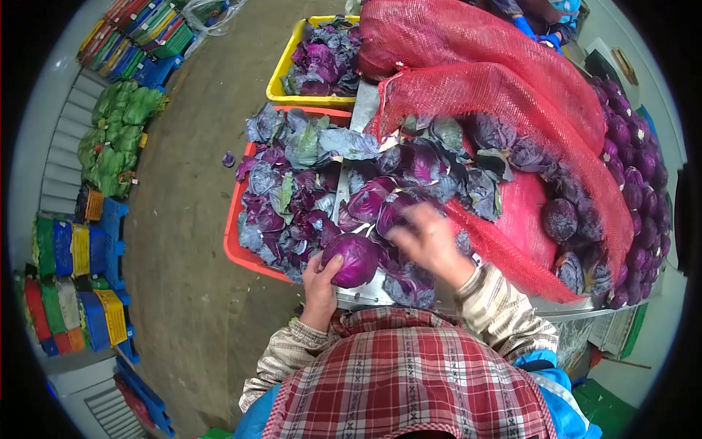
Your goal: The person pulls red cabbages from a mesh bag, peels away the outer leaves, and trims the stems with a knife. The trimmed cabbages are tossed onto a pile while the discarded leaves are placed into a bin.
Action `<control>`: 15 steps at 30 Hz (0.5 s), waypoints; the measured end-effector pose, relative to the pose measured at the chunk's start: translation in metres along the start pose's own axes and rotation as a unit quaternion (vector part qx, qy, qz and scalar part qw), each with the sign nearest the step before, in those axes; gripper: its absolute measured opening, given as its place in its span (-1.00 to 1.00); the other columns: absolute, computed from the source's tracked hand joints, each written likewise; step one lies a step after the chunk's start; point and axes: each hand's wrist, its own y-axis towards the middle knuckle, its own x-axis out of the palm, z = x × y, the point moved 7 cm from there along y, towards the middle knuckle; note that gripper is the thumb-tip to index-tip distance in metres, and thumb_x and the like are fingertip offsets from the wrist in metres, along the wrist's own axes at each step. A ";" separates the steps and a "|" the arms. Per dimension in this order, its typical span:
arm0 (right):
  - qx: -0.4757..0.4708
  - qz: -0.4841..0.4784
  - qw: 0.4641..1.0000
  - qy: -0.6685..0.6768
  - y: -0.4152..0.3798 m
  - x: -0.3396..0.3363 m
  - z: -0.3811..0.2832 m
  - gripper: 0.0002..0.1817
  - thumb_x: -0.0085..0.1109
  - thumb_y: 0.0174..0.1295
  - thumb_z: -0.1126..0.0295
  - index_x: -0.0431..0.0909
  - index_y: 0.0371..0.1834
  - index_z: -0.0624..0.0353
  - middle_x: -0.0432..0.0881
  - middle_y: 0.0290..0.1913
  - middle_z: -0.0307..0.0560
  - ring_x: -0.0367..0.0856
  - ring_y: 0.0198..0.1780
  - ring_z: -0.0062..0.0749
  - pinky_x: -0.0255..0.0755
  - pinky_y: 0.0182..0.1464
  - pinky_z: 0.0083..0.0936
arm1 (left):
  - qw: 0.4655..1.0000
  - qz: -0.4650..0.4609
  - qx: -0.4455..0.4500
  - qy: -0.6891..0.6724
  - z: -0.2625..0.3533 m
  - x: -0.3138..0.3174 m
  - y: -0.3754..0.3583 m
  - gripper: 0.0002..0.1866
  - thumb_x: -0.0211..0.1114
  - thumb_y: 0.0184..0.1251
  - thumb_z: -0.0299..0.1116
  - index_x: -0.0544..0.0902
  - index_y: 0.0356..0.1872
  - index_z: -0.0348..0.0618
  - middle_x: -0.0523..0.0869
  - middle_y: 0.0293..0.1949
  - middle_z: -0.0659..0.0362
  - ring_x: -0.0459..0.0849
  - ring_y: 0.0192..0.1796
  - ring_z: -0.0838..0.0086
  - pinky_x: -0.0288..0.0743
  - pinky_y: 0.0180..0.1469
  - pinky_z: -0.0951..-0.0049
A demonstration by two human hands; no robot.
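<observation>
My left hand grips a trimmed red cabbage, glossy purple, at the table's near edge, its thumb pressed on the side. To the right of it, my right hand is smeared by motion over loose purple leaves; its fingers do not show clearly. More cabbages with dull outer leaves lie just beyond both hands on the metal table. Left of the table, an orange-red crate is heaped with stripped leaves.
A yellow crate of leaves stands behind. A red mesh sack lies across the table, untrimmed cabbages at its mouth. Trimmed cabbages are piled at right. Another person's blue-gloved hands show at the top. Stacked crates line the left wall.
</observation>
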 end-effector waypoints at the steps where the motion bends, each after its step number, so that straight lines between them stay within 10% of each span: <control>1: -0.026 -0.044 0.997 0.054 -0.005 0.009 -0.021 -0.45 0.46 -0.05 0.18 0.56 -0.03 0.29 0.59 -0.24 0.09 0.63 -0.34 0.04 0.53 -0.27 -0.24 | 1.000 0.000 -0.002 0.003 -0.001 0.004 -0.002 -0.48 0.38 0.19 -0.44 0.41 0.13 -0.42 0.62 -0.03 0.04 0.63 -0.04 0.44 0.53 0.07 0.41; 15: -0.053 -0.028 0.994 0.096 -0.022 0.007 -0.052 -0.53 0.45 -0.01 0.21 0.61 -0.05 0.17 0.62 -0.15 0.00 0.67 -0.28 -0.06 0.60 -0.29 -0.29 | 0.989 -0.037 -0.067 -0.127 0.006 0.031 -0.016 -0.58 0.15 0.42 -0.13 0.45 0.12 -0.23 0.62 0.00 0.09 0.65 0.01 0.39 0.56 0.10 0.30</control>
